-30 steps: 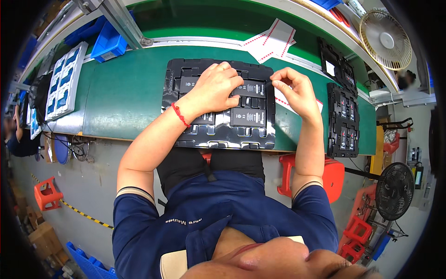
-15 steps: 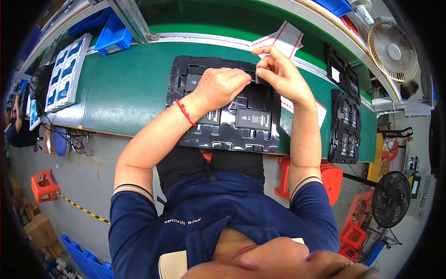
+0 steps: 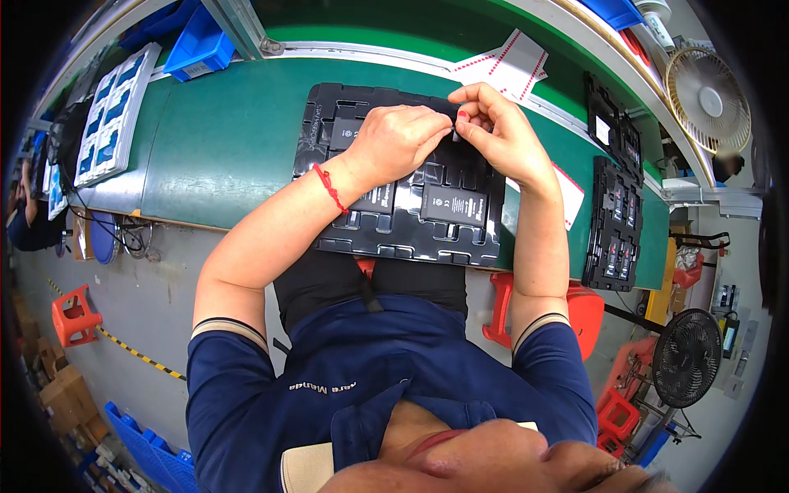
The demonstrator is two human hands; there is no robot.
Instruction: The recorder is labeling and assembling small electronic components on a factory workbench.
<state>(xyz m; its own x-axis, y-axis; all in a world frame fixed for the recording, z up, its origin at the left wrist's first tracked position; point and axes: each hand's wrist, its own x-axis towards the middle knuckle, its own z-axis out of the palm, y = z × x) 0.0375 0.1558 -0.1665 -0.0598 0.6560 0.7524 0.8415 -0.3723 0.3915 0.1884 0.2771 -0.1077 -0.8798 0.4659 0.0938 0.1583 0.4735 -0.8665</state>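
Observation:
A black plastic tray lies on the green bench in front of me. Flat black battery packs sit in its pockets: one battery at the near right, another at the far left and a third partly under my left wrist. Above the tray's far part, my left hand is closed, its fingertips pressed together. My right hand faces it in a thumb-and-finger pinch. The fingertips nearly meet over a small pale and dark piece, too small to name. My fingers hide the pocket below.
Stacked black trays with batteries stand to the right. White sheets with red dotted lines lie beyond my right hand. At the left are a white tray of blue pieces and a blue bin. A red stool stands under the bench.
My left fingertips have moved up and right, closer to my right fingertips. The right hand keeps its pinch. The whole view has shifted slightly.

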